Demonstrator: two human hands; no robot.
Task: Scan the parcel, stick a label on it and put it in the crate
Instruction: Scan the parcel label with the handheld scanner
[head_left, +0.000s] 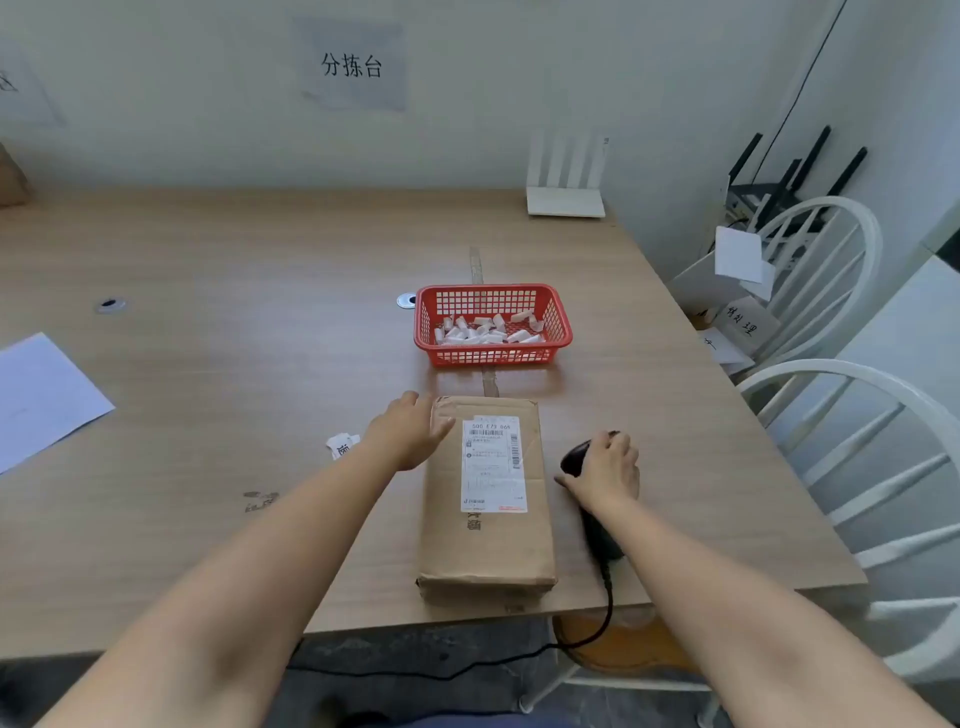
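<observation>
A brown cardboard parcel (488, 545) lies flat near the table's front edge, with a white shipping label (492, 465) on its top. My left hand (408, 434) rests at the parcel's far left corner, fingers spread and holding nothing. To the right of the parcel lies a black corded barcode scanner (597, 525), and my right hand (605, 470) is closed over its head. A red plastic basket (558, 332) with several small white labels (483, 330) stands just behind the parcel.
A small white paper scrap (342, 446) lies left of my left hand. A white sheet (36, 395) sits at the table's left edge. A white router (566, 200) stands at the back. White chairs (852, 395) stand off the table's right side. The scanner cable (597, 629) hangs over the front edge.
</observation>
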